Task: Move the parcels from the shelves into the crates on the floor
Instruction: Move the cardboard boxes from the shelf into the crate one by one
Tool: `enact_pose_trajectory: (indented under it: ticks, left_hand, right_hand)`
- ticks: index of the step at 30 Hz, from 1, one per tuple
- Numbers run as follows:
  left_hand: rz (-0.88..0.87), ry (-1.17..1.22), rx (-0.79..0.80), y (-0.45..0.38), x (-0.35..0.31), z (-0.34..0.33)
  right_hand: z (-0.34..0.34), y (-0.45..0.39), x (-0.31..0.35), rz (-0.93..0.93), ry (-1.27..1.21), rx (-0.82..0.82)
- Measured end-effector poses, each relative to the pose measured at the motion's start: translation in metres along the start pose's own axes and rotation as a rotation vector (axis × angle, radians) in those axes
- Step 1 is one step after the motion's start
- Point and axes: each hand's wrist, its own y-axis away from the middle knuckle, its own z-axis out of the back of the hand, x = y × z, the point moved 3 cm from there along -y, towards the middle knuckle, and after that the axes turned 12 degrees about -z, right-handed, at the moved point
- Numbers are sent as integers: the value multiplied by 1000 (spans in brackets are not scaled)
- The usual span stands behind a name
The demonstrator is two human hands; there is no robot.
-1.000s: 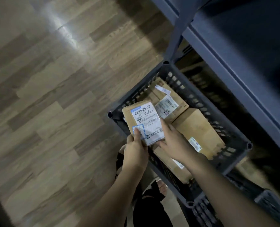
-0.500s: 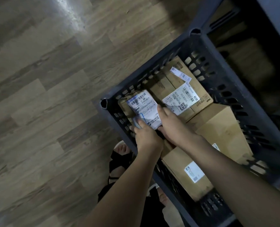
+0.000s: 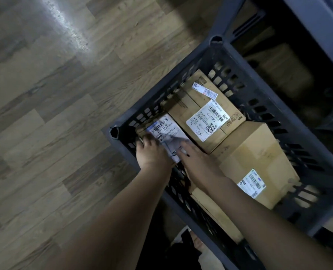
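Note:
A small brown parcel (image 3: 164, 127) with a white barcode label lies low in the near-left corner of the dark plastic crate (image 3: 161, 90) on the floor. My left hand (image 3: 152, 152) grips its near-left edge, fingers over the top. My right hand (image 3: 196, 162) lies with straight, spread fingers on the label's near-right part, blurred. A labelled parcel (image 3: 206, 115) sits beside the small one, a bigger box (image 3: 259, 158) to its right, and another box (image 3: 210, 209) lies under my right forearm.
The grey shelf frame (image 3: 317, 22) rises right behind the crate, its post (image 3: 237, 18) at the crate's far corner. Dim boxes (image 3: 282, 73) sit on the lowest shelf. Wood floor (image 3: 54, 114) spreads to the left. My foot (image 3: 196, 240) is beside the crate's near wall.
Both hands have lowered the small parcel from above the crate's rim into its near-left corner. My right hand's fingers have flattened on the label. The view has closed in on the crate.

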Motion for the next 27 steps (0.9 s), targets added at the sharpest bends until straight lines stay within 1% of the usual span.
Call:
enact_pose_trajectory:
  ticks: [2,5,9,11,14,19,21,24,27]
  left_hand:
    - [-39,-15,31,-2,7,0]
    - [-65,-56,81,-8,9,-2]
    - [-65,-96,87,-14,9,-5]
    - [-75,-108,79,-8,9,-3]
    - [-74,-134,115,3,10,0]
    - [-73,-158,135,6,14,-6]
    - [-70,-162,167,2,14,-6]
    - [-69,-208,203,0,9,-6]
    - [-55,-210,194,5,8,-6]
  right_hand:
    - [-1,1,1,-62,85,77]
    - [-4,-3,2,-64,248,84]
    - [-3,-8,4,-84,333,106]
    - [-1,-7,5,-89,330,108]
    - [1,1,9,-99,318,148]
    - [-23,11,8,-149,127,217]
    - [-29,11,8,-128,156,227]
    - [-24,13,8,-65,251,190]
    - [-18,18,10,-49,245,143]
